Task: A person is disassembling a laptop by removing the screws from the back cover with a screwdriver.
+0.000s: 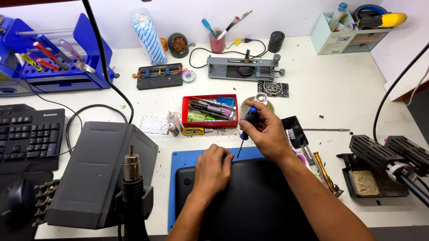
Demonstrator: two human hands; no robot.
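Fingers of the right hand [267, 133] are closed around the blue grip of a small screwdriver [247, 126], held slanting, its thin metal shaft pointing down and left toward the far edge of a black laptop [246, 200] at centre bottom of the frame; a pinched, pen-like hold of this kind suits fine turning at a small screw. Whether the tip touches the case cannot be told. Fingers of the left hand [212, 170] lie curled and pressed on the matte black shell just beside the tip, grasping nothing, apparently to steady the case.

The laptop, flat with rounded corners, rests on a blue mat [182, 159] on the white counter [346, 87]; the mat probably cushions the case and catches small parts. Just above the hands sit a round tin [256, 105] and a red rectangular tray [209, 111] of pens and tools, near enough to reach.

At lower left stands a dark grey boxy station [97, 172] with a metal-nozzled hot air gun [131, 171] holstered upright in front. A black keyboard [22, 134] lies at the left edge, a blue plastic tool rack [55, 59] at upper left. A black soldering stand [368, 177] with a tan sponge sits at lower right.
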